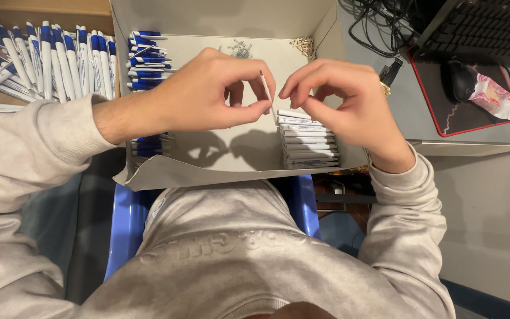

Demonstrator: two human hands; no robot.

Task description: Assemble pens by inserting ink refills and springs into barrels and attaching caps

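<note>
My left hand [208, 91] pinches a thin white pen refill [265, 87] between thumb and forefinger, holding it above an open cardboard box [219, 162]. My right hand [340, 97] is close beside it, fingertips curled together near the refill's upper end; whether it holds a small part is hidden by the fingers. A row of white pen barrels [308, 142] lies in the box under my right hand. Blue and white pen parts [146, 59] are stacked along the box's left side.
Many assembled blue and white pens [42, 59] fill a second box at the far left. Small springs [240, 50] and tips [305, 46] lie at the box's back. A mouse [458, 80], mouse pad, keyboard [479, 29] and a wrapped snack [494, 97] sit at right.
</note>
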